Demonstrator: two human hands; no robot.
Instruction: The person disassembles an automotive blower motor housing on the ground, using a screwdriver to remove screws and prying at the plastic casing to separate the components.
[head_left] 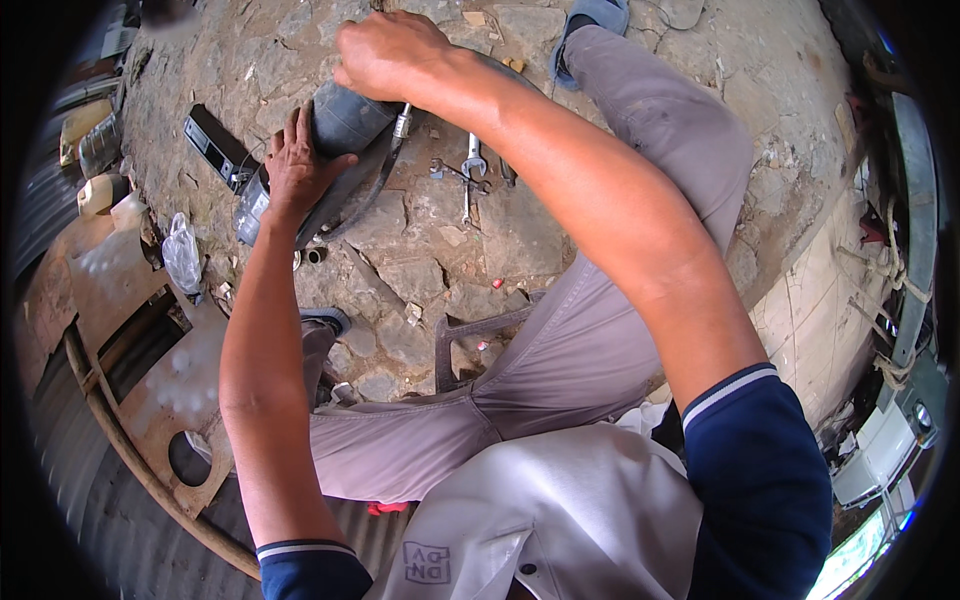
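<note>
A dark, rounded, rubbery-looking body (pixel 350 118) lies on the stone ground at upper left of centre. My left hand (pixel 297 165) rests against its near side, fingers stretched out and thumb spread, holding nothing. Just beyond it, my right hand (pixel 392 50) is closed in a fist, and what it grips, if anything, is hidden. A black hose (pixel 378 185) with a metal fitting (pixel 402 122) runs down beneath my right wrist. To the right of the hose lie a large wrench (pixel 474 152) and several smaller crossed wrenches (pixel 464 182).
A black and grey device (pixel 212 145) lies left of my left hand. A clear plastic bag (pixel 182 255) and a rusty sheet with cut-outs (pixel 150 350) are at the left. A metal frame (pixel 447 350) stands between my legs. Corded rope (pixel 895 275) hangs at the right edge.
</note>
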